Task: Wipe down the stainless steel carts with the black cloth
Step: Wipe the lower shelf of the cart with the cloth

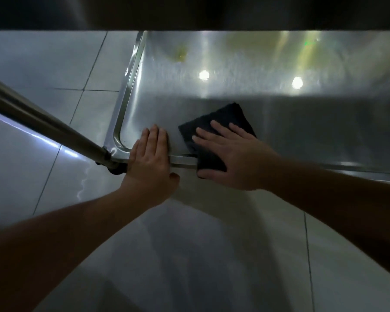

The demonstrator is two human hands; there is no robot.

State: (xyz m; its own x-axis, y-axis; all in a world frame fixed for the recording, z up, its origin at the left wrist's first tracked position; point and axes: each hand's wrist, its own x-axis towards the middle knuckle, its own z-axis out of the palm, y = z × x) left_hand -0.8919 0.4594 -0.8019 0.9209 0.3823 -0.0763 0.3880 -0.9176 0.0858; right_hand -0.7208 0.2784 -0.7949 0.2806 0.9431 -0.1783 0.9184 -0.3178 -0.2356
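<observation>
The black cloth [218,131] is pressed flat under the spread right hand [232,158], draped over the cart shelf [279,122] rim, long axis running front-to-back; the left hand [150,158] is laid flat just beside it.

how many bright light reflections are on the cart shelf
2: one light spot near the shelf's middle, another to its right, both beyond the black cloth. More may be hidden under the upper shelf.

- Premises: consistent with a commercial kitchen or similar service area; exact type cannot be confirmed.
- Stainless steel cart [234,70]: brushed lower shelf with raised rim, rounded corner, tubular steel post [43,122] at its near left corner.
- Floor [54,64]: large pale glossy tiles with thin dark joints.
- Two ceiling lights [204,75] reflected in the shelf.
- Yellowish stain [181,54] near the shelf's far edge.
</observation>
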